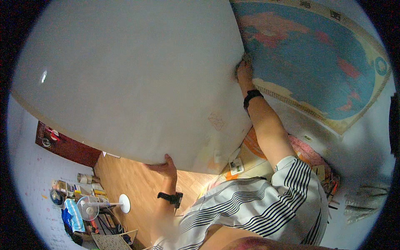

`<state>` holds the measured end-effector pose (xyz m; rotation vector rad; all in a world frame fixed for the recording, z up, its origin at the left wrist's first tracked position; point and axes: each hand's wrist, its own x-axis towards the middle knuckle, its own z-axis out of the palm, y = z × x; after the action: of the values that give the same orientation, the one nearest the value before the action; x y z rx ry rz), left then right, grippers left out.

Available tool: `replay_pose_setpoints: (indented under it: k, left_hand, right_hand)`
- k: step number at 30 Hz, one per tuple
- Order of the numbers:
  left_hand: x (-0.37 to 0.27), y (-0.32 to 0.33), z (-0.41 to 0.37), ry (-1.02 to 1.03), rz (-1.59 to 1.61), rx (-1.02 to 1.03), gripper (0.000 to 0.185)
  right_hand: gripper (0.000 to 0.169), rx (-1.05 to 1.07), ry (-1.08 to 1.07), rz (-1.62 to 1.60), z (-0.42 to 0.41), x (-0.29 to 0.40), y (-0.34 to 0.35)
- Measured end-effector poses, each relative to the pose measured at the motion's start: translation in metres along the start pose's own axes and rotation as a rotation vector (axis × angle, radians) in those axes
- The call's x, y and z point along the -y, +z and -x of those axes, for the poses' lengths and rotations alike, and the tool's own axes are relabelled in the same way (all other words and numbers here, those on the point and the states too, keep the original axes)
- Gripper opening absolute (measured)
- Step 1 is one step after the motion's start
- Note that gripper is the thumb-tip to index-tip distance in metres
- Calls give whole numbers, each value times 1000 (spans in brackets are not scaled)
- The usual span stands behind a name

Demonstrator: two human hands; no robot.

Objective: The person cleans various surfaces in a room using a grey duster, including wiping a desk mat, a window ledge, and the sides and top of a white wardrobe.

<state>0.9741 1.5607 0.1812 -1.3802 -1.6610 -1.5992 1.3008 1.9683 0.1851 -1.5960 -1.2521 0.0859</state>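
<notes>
A large pale flat board (140, 87) fills the upper left and middle of the view, raised in front of me. My left hand (164, 167) holds its lower edge, the thumb on the near face and the fingers beneath. Higher up, my right hand (245, 68) is at the board's right edge; its fingertips are dark and partly hidden, so their grip is hard to make out. Faint marks (217, 121) show on the board's lower right part. A black band is on each wrist.
A world map (309, 62) hangs on the wall at right. Below lie a wood floor (140, 184), a white standing fan (89, 208), a shelf with books (75, 189), a patterned chair (111, 241) and a pink cloth (304, 146). A dark red panel (67, 145) is at left.
</notes>
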Motion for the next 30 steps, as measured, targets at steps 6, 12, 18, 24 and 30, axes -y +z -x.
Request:
replay_pose_setpoints:
  k: [6, 12, 18, 24, 30]
  left_hand:
    - [30, -18, 11, 55, 98, -11, 97]
    - [-6, -16, 3, -88, 317, -27, 95]
    - [9, -20, 4, 44, 6, 15, 95]
    - [10, -21, 9, 3, 42, 59, 94]
    - [-1, -20, 3, -8, 201, 65, 92]
  right_hand:
    - [34, -486, -187, -284, 12, 175, -91]
    - [40, -369, -745, -328, 88, 226, -137]
    - [36, -289, -624, -278, 36, 231, -137]
    - [32, -135, -675, -252, 90, 194, -131]
    - [36, -240, -672, -225, 31, 227, -142]
